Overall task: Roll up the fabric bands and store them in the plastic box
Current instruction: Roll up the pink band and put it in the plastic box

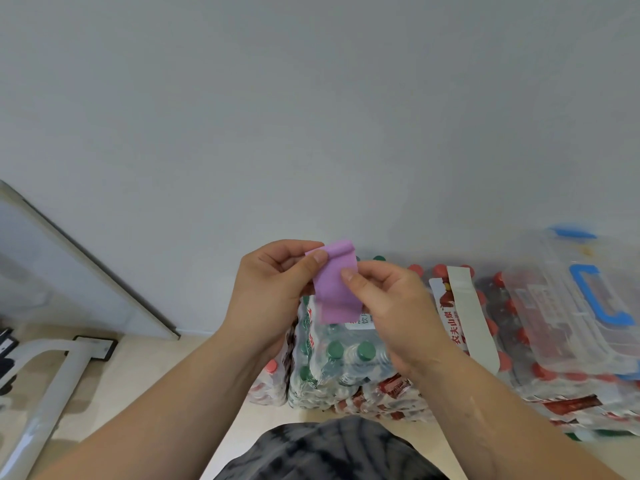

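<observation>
**A:** While both hands are up, what do they hold?

**B:** The left hand (273, 289) and right hand (391, 306) each pinch a side edge of the flat lilac fabric band (337, 296) between thumb and fingers (349, 275). Only its top edge curls over, so I judge the rolling barely begun.

**A:** And beyond?

**B:** At three o'clock a pale grey fabric band (472, 317) lies unrolled on shrink-wrapped bottle packs (346, 358). Farther right sits the clear plastic box with blue handle (561, 306); contents unclear.

Plastic box (554, 306), cut off by right edge, interior blurred, purple band (334, 292), sides hidden under fingers of left hand (270, 289) and right hand (391, 306), bottle packs (346, 358), partly behind hands, small print unreadable
</observation>
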### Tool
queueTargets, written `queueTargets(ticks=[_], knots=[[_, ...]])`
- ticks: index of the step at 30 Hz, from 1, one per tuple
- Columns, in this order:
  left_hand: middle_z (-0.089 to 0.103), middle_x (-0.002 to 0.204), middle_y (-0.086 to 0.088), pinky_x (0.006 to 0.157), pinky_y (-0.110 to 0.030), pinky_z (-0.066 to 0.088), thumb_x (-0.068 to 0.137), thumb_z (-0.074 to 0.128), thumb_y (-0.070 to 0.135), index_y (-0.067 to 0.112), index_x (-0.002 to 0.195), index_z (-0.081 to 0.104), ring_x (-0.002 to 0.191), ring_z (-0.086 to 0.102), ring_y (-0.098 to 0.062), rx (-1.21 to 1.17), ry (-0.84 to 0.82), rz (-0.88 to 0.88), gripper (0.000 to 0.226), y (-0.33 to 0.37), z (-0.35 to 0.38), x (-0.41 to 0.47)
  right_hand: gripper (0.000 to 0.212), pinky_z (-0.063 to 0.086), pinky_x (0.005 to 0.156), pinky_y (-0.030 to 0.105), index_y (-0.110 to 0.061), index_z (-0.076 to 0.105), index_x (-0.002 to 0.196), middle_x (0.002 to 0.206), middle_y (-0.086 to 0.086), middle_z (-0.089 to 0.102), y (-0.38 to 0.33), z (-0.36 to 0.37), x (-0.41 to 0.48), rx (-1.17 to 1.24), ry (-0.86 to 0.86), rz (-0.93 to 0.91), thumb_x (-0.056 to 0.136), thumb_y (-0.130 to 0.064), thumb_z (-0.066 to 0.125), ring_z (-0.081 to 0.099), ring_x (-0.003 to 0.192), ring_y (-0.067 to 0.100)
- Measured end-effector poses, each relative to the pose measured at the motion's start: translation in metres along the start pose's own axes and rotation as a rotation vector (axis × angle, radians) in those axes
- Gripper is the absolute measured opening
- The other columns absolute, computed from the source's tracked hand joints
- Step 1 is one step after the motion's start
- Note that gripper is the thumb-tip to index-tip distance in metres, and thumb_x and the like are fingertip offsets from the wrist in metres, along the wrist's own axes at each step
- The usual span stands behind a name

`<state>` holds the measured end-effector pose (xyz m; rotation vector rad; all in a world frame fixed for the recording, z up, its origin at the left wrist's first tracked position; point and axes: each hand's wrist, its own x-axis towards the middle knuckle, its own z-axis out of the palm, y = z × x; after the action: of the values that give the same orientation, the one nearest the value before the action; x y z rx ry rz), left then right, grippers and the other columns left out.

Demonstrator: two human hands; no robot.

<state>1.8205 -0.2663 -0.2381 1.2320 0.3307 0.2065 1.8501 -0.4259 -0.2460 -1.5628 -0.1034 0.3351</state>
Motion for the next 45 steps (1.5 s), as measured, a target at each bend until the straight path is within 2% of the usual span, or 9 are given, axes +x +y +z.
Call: queueTargets(ticks=[5,11,14,18,25,29,35,40,45], knots=[[0.078,0.088,-0.018,0.066,-0.033,0.06,0.089,0.074,0.005,0.006,0.092,0.079,0.077,0.073,-0.025,-0.008,-0.006,-0.008,0.006,-0.001,-0.002,0.001,0.018,0.048,0.07,0.042,-0.001,0.072,0.084,0.093,0.033,0.066,-0.004,-0.004,0.003,-0.067,-0.043,0.027,0.092,-0.017,0.075,0.058,0.077,0.025],[0.078,0.085,-0.017,0.062,-0.027,0.058,0.088,0.074,0.004,0.007,0.09,0.079,0.072,0.074,-0.022,-0.019,-0.015,-0.01,0.007,0.0,-0.001,0.002,0.025,0.043,0.067,0.039,0.007,0.069,0.083,0.076,0.021,0.062,-0.004,-0.008,0.007,-0.072,-0.037,0.001,0.088,-0.015,0.079,0.053,0.071,0.021],[0.077,0.081,-0.016,0.059,-0.025,0.057,0.086,0.074,-0.003,0.005,0.09,0.077,0.069,0.074,-0.02,-0.001,-0.011,-0.008,0.01,-0.001,0.0,0.002,0.019,0.049,0.068,0.04,0.002,0.072,0.084,0.086,0.031,0.068,-0.004,-0.008,0.007,-0.094,-0.03,-0.022,0.087,-0.015,0.08,0.058,0.073,0.023],[0.075,0.07,-0.006,0.058,-0.019,0.055,0.081,0.075,-0.01,0.008,0.083,0.077,0.063,0.071,-0.013,0.066,0.007,0.014,0.018,-0.002,0.002,0.002,0.006,0.061,0.078,0.045,-0.011,0.077,0.09,0.087,0.014,0.078,-0.004,-0.007,0.005,-0.062,-0.02,-0.027,0.087,-0.015,0.08,0.074,0.083,0.031],[0.076,0.074,-0.012,0.065,-0.022,0.056,0.078,0.079,-0.009,0.014,0.077,0.08,0.069,0.071,-0.017,0.086,-0.04,0.019,0.023,-0.003,0.0,0.002,0.033,0.06,0.08,0.052,-0.022,0.077,0.091,0.088,0.004,0.081,-0.007,-0.004,0.003,0.033,0.118,-0.043,0.07,-0.048,0.08,0.075,0.089,0.032],[0.076,0.074,-0.011,0.065,-0.021,0.055,0.077,0.078,-0.01,0.016,0.077,0.081,0.069,0.072,-0.016,0.098,-0.054,-0.007,0.027,-0.005,0.001,0.002,0.011,0.062,0.076,0.036,-0.031,0.078,0.09,0.09,0.0,0.081,-0.005,-0.005,0.003,0.029,0.138,-0.134,0.081,-0.029,0.084,0.077,0.088,0.02],[0.077,0.081,-0.015,0.061,-0.027,0.058,0.079,0.078,-0.002,0.013,0.08,0.079,0.071,0.074,-0.022,-0.029,-0.142,-0.057,0.015,0.001,0.008,-0.001,0.015,0.056,0.072,0.017,-0.04,0.081,0.088,0.093,-0.011,0.08,-0.004,-0.002,0.003,0.023,0.248,-0.253,0.082,-0.027,0.081,0.075,0.088,0.008],[0.078,0.081,-0.012,0.06,-0.025,0.057,0.082,0.077,-0.004,0.013,0.084,0.081,0.071,0.075,-0.02,-0.005,-0.106,-0.088,0.018,0.0,0.012,-0.002,0.015,0.056,0.077,0.019,-0.037,0.081,0.093,0.094,-0.009,0.08,-0.004,-0.003,0.001,0.044,0.264,-0.237,0.084,-0.025,0.081,0.075,0.091,0.01],[0.078,0.078,-0.008,0.065,-0.02,0.056,0.078,0.082,0.0,0.018,0.078,0.082,0.072,0.075,-0.015,0.048,-0.092,-0.033,0.017,-0.001,0.013,-0.003,0.015,0.057,0.067,0.019,-0.034,0.073,0.092,0.079,-0.003,0.079,-0.008,-0.003,-0.004,0.019,0.274,-0.244,0.081,-0.033,0.084,0.076,0.076,0.012]])
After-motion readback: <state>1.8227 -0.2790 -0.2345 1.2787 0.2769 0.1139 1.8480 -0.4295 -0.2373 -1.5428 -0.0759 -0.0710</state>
